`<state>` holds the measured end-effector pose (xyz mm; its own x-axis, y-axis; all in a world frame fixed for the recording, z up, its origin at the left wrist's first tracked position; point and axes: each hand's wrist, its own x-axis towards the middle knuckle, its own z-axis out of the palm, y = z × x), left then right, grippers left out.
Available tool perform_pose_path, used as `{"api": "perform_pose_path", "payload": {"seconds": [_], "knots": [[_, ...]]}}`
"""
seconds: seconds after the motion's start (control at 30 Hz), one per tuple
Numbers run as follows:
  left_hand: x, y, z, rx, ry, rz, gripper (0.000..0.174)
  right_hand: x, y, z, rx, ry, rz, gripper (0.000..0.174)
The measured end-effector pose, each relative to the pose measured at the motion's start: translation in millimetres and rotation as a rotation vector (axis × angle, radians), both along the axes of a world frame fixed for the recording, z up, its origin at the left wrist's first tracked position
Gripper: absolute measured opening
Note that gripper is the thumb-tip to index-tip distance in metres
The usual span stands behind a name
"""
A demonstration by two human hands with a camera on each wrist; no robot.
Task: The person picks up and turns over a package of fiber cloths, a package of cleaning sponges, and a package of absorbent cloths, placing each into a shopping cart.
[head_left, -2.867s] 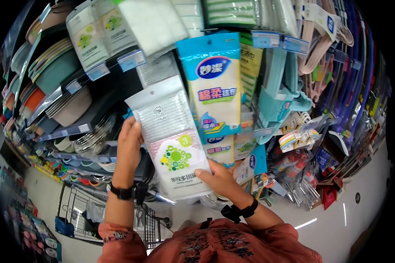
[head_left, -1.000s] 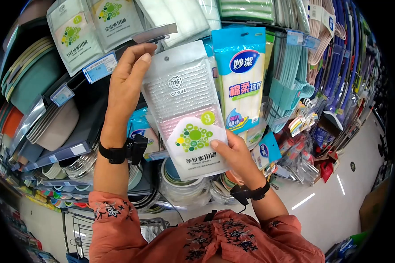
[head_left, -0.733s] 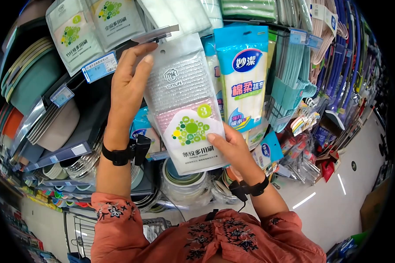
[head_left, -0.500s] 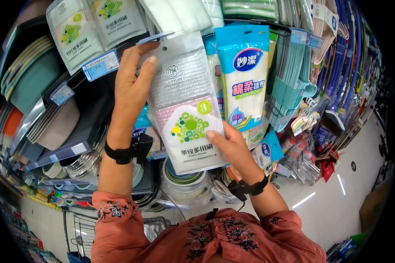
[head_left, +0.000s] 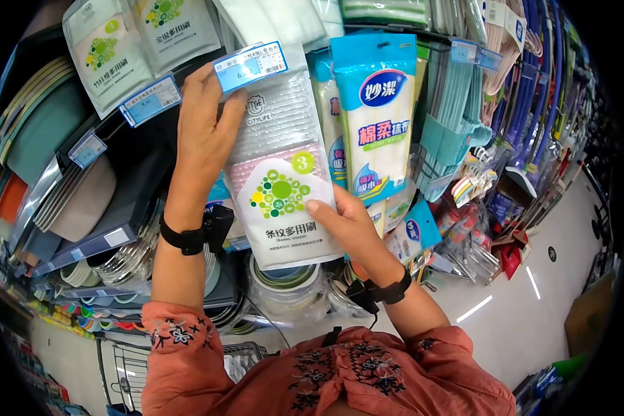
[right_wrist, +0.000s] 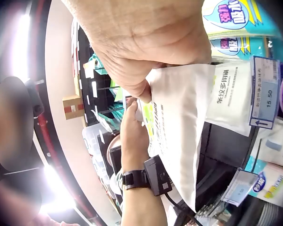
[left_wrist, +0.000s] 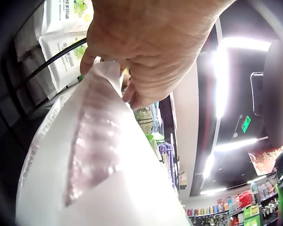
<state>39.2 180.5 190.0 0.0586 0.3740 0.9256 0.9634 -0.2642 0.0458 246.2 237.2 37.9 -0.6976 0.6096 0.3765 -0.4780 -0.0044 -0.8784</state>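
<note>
I hold a clear pack of sponges [head_left: 281, 173] with a white label and green dots up against a store rack. My left hand [head_left: 211, 114] grips its upper left edge, right beside a hook with a blue price tag [head_left: 251, 66] that covers the pack's top. My right hand [head_left: 333, 218] pinches the lower right corner, thumb on the front. The left wrist view looks up at the left hand [left_wrist: 151, 52], its fingers curled on the pack [left_wrist: 94, 165]. In the right wrist view the right hand [right_wrist: 141, 42] grips the pack [right_wrist: 184, 127], with the left forearm's watch [right_wrist: 137, 179] below.
A blue and white cloth pack [head_left: 374, 118] hangs just to the right. More sponge packs [head_left: 107, 52] hang at the upper left. Stacked plates and bowls [head_left: 62, 145] fill the left shelves, teal hangers [head_left: 451, 132] the right. A wire cart [head_left: 139, 360] stands below.
Both hands have raised the sponge pack towards the hook. Its top edge now sits behind the blue price tag, and the left hand has come up with it.
</note>
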Motion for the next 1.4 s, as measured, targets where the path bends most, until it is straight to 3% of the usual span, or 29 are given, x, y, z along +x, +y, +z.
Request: {"api": "perform_pose_path", "payload": {"seconds": [0.33, 0.57, 0.67, 1.0, 1.2, 1.4], "knots": [[-12, 4, 0, -0.107, -0.029, 0.033, 0.031, -4, -4, 0, -0.017, 0.012, 0.003, 0.041], [-24, 8, -10, -0.17, -0.034, 0.163, 0.049, -28, 14, 1, -0.026, 0.021, -0.016, 0.038], [-30, 4, -21, -0.117, 0.077, 0.273, 0.049, -46, 22, -2, -0.006, 0.033, -0.03, 0.037], [-2, -19, -49, -0.257, 0.208, 0.186, 0.046, -107, 22, -16, -0.025, 0.069, -0.03, 0.032], [-2, -18, -61, -0.312, 0.265, 0.223, 0.041, -106, 25, -15, -0.061, 0.009, -0.046, 0.034], [-17, -1, -67, -0.207, 0.31, 0.254, 0.036, -112, 28, -12, 0.014, -0.036, -0.079, 0.035]]}}
